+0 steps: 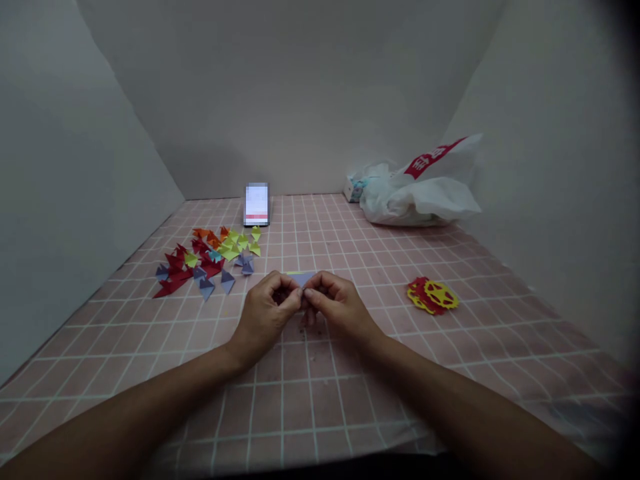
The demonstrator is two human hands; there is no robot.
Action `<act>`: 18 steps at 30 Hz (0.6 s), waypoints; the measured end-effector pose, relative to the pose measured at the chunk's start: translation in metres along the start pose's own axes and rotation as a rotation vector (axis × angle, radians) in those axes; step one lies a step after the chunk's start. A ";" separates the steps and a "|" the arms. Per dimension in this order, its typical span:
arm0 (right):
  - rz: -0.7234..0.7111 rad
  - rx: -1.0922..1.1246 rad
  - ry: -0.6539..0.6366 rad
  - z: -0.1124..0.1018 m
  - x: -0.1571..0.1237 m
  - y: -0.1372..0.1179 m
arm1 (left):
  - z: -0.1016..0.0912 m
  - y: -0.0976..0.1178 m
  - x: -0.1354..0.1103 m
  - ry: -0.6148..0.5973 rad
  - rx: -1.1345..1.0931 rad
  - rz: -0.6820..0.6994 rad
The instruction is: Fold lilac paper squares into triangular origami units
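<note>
My left hand (267, 313) and my right hand (345, 307) meet at the middle of the table, thumbs and fingertips pinched close together. Whatever lies between the fingertips is too small and dark to make out. Just beyond them shows purple paper (301, 277) with a yellow edge, partly covered by the fingers; I cannot tell whether it is held or lies on the table. To the left is a spread of small folded paper pieces: red ones (173, 273), yellow ones (230, 251), purple ones (227, 280) and orange ones (214, 240).
A phone (257, 205) with a lit, blurred screen stands at the back. Red and yellow cutout discs (433, 295) are piled on the right. Behind them sit a white plastic bag (425, 193) and a small box (354, 189). Pale walls enclose the pink checked tablecloth (330, 400).
</note>
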State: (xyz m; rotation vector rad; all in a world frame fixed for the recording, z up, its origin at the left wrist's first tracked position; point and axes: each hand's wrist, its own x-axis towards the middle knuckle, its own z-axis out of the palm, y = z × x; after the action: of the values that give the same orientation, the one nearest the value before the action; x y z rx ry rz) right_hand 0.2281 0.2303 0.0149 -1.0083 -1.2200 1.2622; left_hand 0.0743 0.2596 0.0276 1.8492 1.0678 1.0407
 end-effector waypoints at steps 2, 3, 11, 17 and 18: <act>-0.006 0.000 -0.012 0.000 0.000 -0.001 | 0.000 0.000 0.000 -0.004 0.014 0.000; -0.007 -0.004 -0.010 0.000 -0.001 -0.001 | 0.000 0.000 0.000 -0.008 0.021 -0.001; 0.009 -0.066 0.050 0.000 -0.002 -0.001 | -0.001 0.001 0.000 -0.059 -0.012 -0.012; 0.006 0.015 0.005 -0.001 -0.001 -0.001 | -0.001 0.001 0.000 -0.050 -0.021 -0.049; 0.004 0.017 0.006 -0.001 0.000 0.000 | -0.001 0.002 0.000 -0.046 -0.021 -0.049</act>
State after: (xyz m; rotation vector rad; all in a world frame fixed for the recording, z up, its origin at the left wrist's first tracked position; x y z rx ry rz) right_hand 0.2292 0.2301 0.0150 -1.0024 -1.2016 1.2698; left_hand 0.0742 0.2593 0.0293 1.8130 1.0657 0.9730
